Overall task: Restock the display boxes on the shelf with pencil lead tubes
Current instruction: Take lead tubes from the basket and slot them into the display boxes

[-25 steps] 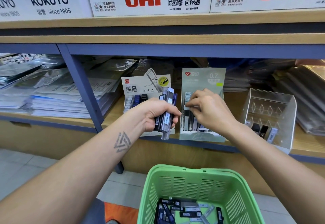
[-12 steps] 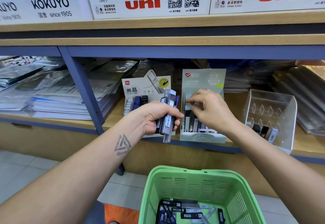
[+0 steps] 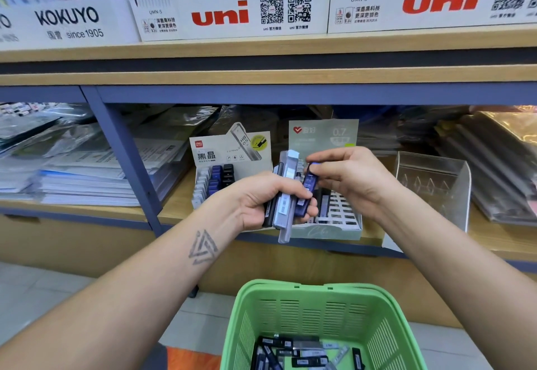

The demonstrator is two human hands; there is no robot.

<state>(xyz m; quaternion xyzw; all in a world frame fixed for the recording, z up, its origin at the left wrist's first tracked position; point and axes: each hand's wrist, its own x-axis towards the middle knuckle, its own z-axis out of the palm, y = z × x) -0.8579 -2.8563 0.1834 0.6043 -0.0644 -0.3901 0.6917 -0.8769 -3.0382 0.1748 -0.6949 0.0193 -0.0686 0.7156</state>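
My left hand (image 3: 263, 199) grips a bundle of pencil lead tubes (image 3: 286, 195), black, grey and blue, in front of the shelf. With thumb and fingers my right hand (image 3: 350, 175) pinches the top of a blue tube (image 3: 308, 184) at the right of that bundle. Behind the hands stands the grey-green 0.7 display box (image 3: 328, 137), its white slotted tray partly filled. Left of it, the white 0.5 display box (image 3: 220, 163) holds rows of grey, blue and black tubes.
A green basket (image 3: 319, 308) with several loose tubes stands below my arms. A clear acrylic display box (image 3: 436, 178) sits to the right on the shelf. Stacks of wrapped paper goods lie left and right. Pen cartons line the upper shelf.
My right hand left the 0.7 box's tray and came back to the bundle, where it now pinches the blue tube. The left hand has stayed roughly in place with the bundle.
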